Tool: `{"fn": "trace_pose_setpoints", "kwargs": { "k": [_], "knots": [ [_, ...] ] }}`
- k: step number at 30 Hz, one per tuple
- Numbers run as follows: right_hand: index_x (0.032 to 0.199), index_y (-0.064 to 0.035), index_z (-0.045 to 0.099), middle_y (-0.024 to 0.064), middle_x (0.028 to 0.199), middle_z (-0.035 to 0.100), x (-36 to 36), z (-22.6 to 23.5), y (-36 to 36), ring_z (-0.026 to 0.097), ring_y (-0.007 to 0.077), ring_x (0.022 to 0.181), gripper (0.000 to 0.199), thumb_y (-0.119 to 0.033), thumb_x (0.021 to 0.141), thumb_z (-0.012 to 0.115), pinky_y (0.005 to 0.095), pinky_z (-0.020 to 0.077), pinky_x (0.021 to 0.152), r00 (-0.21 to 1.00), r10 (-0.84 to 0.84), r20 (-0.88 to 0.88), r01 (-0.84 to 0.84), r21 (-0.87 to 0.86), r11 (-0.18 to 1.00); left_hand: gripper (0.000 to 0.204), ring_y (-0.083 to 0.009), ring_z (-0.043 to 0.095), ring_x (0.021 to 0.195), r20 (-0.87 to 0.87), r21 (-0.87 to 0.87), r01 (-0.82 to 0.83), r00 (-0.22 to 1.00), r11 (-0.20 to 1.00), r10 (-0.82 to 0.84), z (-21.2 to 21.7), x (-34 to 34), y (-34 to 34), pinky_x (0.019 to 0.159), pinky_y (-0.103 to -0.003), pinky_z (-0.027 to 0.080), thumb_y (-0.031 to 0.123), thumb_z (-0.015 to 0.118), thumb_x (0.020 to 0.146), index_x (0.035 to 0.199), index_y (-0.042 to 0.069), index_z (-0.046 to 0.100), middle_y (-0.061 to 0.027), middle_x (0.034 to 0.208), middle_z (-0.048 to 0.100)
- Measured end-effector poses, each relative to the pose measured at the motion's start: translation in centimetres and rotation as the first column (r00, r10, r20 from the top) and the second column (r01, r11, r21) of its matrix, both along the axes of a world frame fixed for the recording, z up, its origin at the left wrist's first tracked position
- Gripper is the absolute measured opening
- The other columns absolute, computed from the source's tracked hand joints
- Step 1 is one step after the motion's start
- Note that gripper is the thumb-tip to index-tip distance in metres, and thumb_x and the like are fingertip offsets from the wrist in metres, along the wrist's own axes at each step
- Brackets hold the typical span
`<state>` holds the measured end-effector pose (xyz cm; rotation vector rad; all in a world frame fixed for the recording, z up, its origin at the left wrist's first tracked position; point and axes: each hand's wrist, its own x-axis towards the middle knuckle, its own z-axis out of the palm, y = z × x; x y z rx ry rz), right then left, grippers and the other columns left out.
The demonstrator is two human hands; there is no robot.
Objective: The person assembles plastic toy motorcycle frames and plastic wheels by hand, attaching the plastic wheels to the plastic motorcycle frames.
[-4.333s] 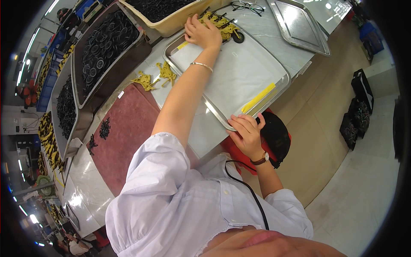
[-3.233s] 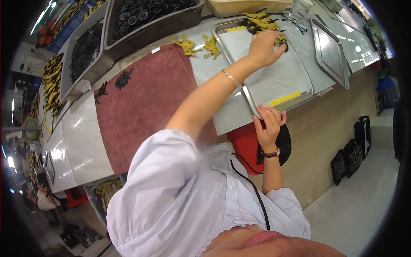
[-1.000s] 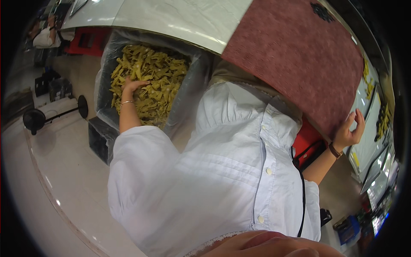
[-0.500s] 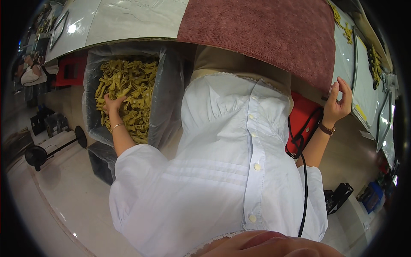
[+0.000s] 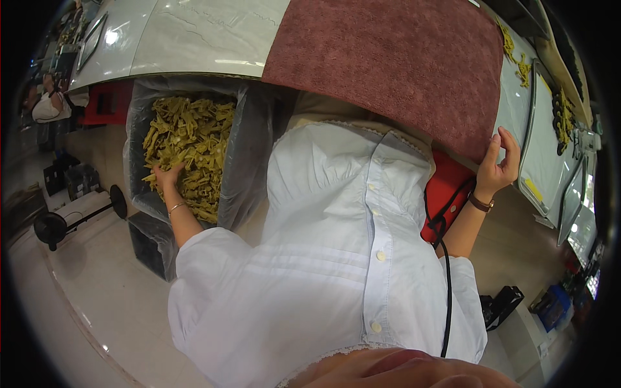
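Note:
My left hand (image 5: 168,176) reaches into a bin lined with clear plastic (image 5: 248,152), at the left below the table edge. Its thumb and a finger show spread apart over a heap of small olive-yellow pieces (image 5: 194,129) with irregular, limb-like shapes. The other fingertips are hidden among them. On the right, my right hand (image 5: 501,161) is raised beside the corner of a dark red cloth (image 5: 388,52) on the table. Its fingers are loosely bent and apart, with nothing visible in them.
A pale worktop (image 5: 207,32) runs along the front. More yellow pieces (image 5: 517,61) lie on the right-hand table, beside a white tray-like panel (image 5: 540,161). A red object with a black cable (image 5: 446,187) is by my right side. A black-wheeled bar (image 5: 87,216) stands on the floor at left.
The view has shifted slightly, so the table edge and bin sit lower. My left hand remains at the heap, a little nearer its front; my right hand stays beside the cloth.

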<state>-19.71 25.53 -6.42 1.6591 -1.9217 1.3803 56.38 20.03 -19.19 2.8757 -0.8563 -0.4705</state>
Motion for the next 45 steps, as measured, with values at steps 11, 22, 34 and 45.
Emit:
{"fn": "trace_pose_setpoints", "kwargs": {
  "k": [11, 22, 34, 45],
  "knots": [
    [0.097, 0.0022, 0.068, 0.0140, 0.097, 0.068, 0.5, 0.2, -1.0, 0.065, 0.0205, 0.079, 0.013, 0.001, 0.084, 0.065, 0.0287, 0.0523, 0.071, 1.000, -0.019, 0.007, 0.019, 0.039, 0.999, 0.101, -0.0339, 0.051, 0.120, -0.096, -0.124, -0.131, 0.988, 0.984, 0.120, 2.7, -2.1, -0.4, 0.098, -0.043, 0.043, 0.026, 0.093, 0.054, 0.136, 0.008, 0.037, -0.0213, 0.136, 0.047],
    [0.099, 0.0025, 0.067, 0.0138, 0.098, 0.067, 2.3, 2.2, -3.6, 0.066, 0.0219, 0.084, 0.015, 0.001, 0.084, 0.066, 0.0289, 0.0532, 0.071, 0.995, 0.104, 0.004, -0.103, 0.106, 0.989, 0.078, -0.0189, 0.060, 0.097, -0.075, -0.695, 0.531, 0.616, 0.484, -0.784, 24.9, -23.8, -8.9, 0.086, -0.031, 0.050, 0.003, 0.088, 0.057, 0.122, 0.005, 0.044, -0.0115, 0.113, 0.058],
    [0.106, -0.0031, 0.068, 0.0117, 0.106, 0.064, 6.3, 4.0, -5.3, 0.063, 0.0196, 0.081, 0.028, -0.003, 0.079, 0.070, 0.0292, 0.0521, 0.071, 0.948, 0.233, 0.219, -0.293, 0.304, 0.906, 0.100, -0.0345, 0.055, 0.110, -0.090, -0.261, 0.949, -0.205, -0.176, -0.975, 21.3, -50.4, -18.9, 0.092, -0.039, 0.045, 0.037, 0.089, 0.052, 0.137, 0.014, 0.041, -0.0207, 0.117, 0.055],
    [0.107, -0.0053, 0.068, 0.0101, 0.107, 0.063, 6.6, 2.7, -6.6, 0.061, 0.0232, 0.087, 0.028, -0.008, 0.079, 0.070, 0.0319, 0.0506, 0.076, 0.949, 0.222, 0.225, -0.296, 0.392, 0.871, 0.050, -0.0222, 0.052, 0.123, -0.297, -0.829, 0.531, -0.146, 0.179, -0.943, 19.0, -41.9, -20.6, 0.102, -0.034, 0.041, 0.011, 0.062, 0.091, 0.137, 0.002, 0.044, -0.0138, 0.132, 0.055]
  ]
}}
